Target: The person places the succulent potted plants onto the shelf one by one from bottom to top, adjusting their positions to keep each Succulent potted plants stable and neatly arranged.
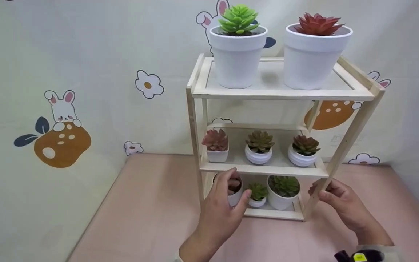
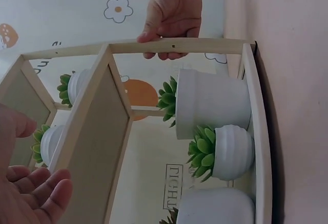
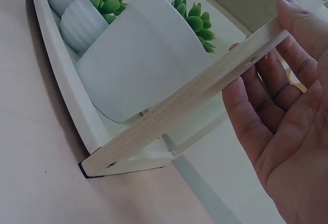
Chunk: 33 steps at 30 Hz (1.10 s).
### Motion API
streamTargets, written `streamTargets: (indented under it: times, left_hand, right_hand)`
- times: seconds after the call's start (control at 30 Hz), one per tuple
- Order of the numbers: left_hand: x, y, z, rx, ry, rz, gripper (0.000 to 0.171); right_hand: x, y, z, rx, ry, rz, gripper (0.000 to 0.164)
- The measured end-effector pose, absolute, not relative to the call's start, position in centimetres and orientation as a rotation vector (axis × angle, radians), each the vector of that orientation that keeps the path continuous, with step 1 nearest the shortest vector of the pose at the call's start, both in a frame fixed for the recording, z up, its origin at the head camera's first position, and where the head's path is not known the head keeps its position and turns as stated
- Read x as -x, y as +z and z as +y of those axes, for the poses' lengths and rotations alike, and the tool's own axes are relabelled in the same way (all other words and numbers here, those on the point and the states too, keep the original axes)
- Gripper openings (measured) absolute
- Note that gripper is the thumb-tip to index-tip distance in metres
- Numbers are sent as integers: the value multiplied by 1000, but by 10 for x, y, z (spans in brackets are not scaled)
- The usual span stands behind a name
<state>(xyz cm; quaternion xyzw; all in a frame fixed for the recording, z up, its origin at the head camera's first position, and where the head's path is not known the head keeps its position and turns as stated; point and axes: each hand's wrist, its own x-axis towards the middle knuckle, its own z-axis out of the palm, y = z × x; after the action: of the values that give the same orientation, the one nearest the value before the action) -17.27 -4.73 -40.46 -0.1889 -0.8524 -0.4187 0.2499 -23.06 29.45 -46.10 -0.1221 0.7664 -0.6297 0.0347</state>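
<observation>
A three-tier wooden plant shelf (image 1: pixel 283 97) stands before me. My right hand (image 1: pixel 346 205) grips its right front leg (image 3: pixel 179 101), thumb on one side and fingers curled behind. My left hand (image 1: pixel 221 209) is in front of the bottom tier with fingers apart; the left wrist view shows its fingers (image 2: pixel 54 198) loosely bent, holding nothing. It partly hides a white pot (image 1: pixel 235 199) at the bottom left. Beside that pot are a small ribbed pot (image 2: pixel 236 152) and a larger white pot (image 3: pixel 143 55), both with green succulents.
Three small succulents, a pinkish one (image 1: pixel 215 140) in a squarish pot among them, line the middle tier. On top stand two big white pots, one with a green succulent (image 1: pixel 239 22), one with a red succulent (image 1: pixel 318 24). Behind hangs a printed backdrop (image 1: pixel 96 58); a pink surface (image 1: pixel 151 203) lies beneath.
</observation>
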Motion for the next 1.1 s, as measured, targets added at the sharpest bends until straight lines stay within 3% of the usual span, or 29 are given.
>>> streamTargets:
  times: [0.4,0.73,0.97,1.1]
  left_hand:
    - [170,-393,-81,486,-1002,-2504,33]
    - [160,-370,-145,441,-760,-2992,18]
    - [181,-382,-168,152,-597,-2872,24]
    - [205,-403,-177,114,-598,-2674,34]
  right_hand:
    - [226,-453,302,465,-1820,2449,29]
    - [217,-436,306,586,-1390,2802,28]
    - [212,-425,307,461,-1105,3009,30]
    - [215,-423,311,404,-981,3147,37]
